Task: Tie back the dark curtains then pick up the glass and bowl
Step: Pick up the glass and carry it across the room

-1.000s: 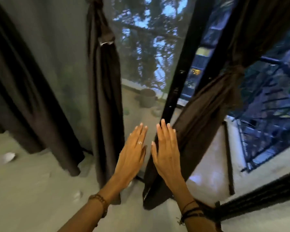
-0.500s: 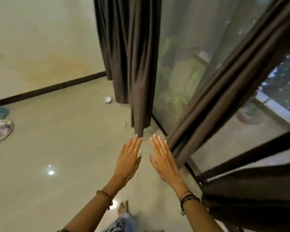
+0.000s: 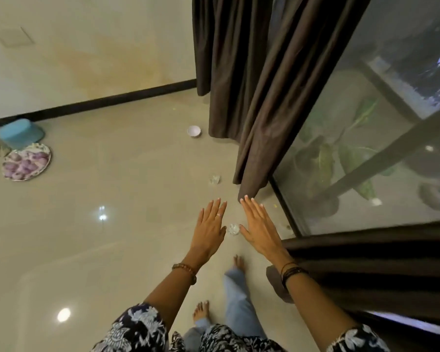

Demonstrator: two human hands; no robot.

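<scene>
Curtains hang dark and straight along the glass door, and from here I cannot see a tie on them. The bowl, small and white, sits on the floor just beside the far curtain's hem. One clear glass shows in the gap between the two hands, low on the floor; a second clear object lies farther on, near the near curtain's foot, too blurred to name.

What could go wrong — the glass is nearly see-through against the pale, shiny floor, so a reach could clip and tip it, and it would likely roll or break on a hard surface. Bare feet stand close behind it, which makes a breakage worse. The curtain hem near the right fingertips could also drag across the second clear object if the cloth is swung.

Both arms stretch forward and down, palms facing the floor. The left hand and the right hand are flat, fingers straight and close together, each grip apart and holding nothing — the right fingertips appear in line with the curtain's bottom edge, though contact cannot be told.
</scene>
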